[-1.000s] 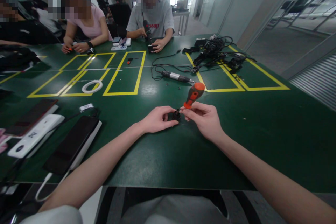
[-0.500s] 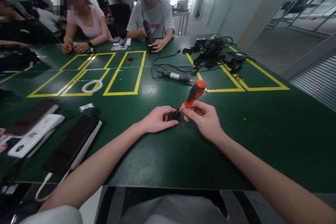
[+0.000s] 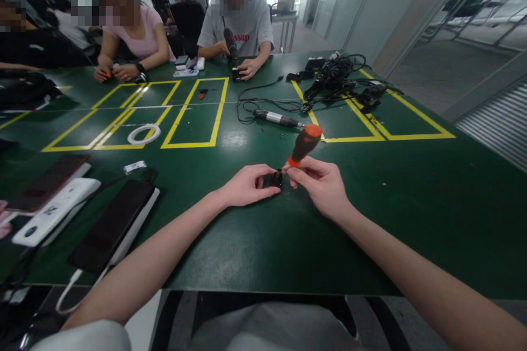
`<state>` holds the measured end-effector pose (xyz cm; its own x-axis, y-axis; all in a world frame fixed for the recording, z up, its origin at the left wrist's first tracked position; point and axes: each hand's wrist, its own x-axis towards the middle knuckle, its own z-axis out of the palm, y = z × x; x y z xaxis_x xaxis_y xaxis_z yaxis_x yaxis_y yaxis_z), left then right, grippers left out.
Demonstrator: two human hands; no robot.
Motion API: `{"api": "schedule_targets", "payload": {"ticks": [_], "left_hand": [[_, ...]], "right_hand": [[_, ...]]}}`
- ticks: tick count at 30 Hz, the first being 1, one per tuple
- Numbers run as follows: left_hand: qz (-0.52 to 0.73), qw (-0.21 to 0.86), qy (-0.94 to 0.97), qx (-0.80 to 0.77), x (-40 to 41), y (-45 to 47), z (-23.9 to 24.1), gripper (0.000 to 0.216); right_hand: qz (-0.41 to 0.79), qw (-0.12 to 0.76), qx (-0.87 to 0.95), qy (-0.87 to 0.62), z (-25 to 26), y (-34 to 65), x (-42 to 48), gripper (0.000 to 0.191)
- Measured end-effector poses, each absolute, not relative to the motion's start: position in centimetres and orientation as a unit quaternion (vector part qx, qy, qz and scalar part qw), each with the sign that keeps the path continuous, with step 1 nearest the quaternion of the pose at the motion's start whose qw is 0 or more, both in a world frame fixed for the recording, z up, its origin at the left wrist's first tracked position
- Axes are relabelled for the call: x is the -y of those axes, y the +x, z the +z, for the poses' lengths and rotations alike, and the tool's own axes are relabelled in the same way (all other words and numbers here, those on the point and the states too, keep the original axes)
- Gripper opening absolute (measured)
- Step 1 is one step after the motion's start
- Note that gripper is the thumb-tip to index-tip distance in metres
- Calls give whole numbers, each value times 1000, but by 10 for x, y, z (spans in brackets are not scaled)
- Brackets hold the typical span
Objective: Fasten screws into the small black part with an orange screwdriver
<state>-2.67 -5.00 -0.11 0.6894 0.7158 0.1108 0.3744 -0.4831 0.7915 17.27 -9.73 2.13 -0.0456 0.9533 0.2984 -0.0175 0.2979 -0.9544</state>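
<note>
My left hand (image 3: pixel 247 186) rests on the green table (image 3: pixel 411 208) with its fingers pinched around a small black part (image 3: pixel 276 178). My right hand (image 3: pixel 323 184) grips an orange and black screwdriver (image 3: pixel 303 145) low on its handle. The handle tilts up and to the right, and the tip points down onto the black part. Both hands meet at the middle of the table, close to its front edge.
Black phones (image 3: pixel 109 225) and a white power strip (image 3: pixel 49 211) lie at the left. A grey electric tool (image 3: pixel 274 118) and a tangle of black cables (image 3: pixel 341 79) lie beyond my hands. Yellow tape boxes (image 3: pixel 193 115) and a white ring (image 3: pixel 144 134) mark the table. People sit at the far side.
The screwdriver handle has shifted slightly between the frames, while my left hand has stayed on the black part. The view has moved down a little.
</note>
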Motion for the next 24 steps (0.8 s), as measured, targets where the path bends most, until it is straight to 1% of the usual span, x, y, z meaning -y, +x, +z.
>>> {"api": "schedule_targets", "payload": {"ticks": [3, 7, 13, 18, 21, 24], "left_hand": [[221, 394, 829, -329, 50, -26, -1, 29], [218, 395, 828, -332, 51, -26, -1, 28], [216, 399, 827, -332, 51, -26, 0, 27], [225, 397, 829, -323, 51, -26, 1, 25], [222, 396, 829, -327, 51, -26, 1, 25], [220, 394, 829, -331, 52, -26, 1, 27]], "right_hand": [[451, 554, 580, -392, 21, 172, 98, 35], [473, 571, 562, -366, 19, 171, 100, 38], [454, 568, 558, -399, 19, 172, 98, 37], [467, 559, 569, -382, 20, 172, 97, 41], [474, 571, 552, -380, 20, 171, 98, 40], [457, 574, 550, -398, 19, 171, 99, 38]]}}
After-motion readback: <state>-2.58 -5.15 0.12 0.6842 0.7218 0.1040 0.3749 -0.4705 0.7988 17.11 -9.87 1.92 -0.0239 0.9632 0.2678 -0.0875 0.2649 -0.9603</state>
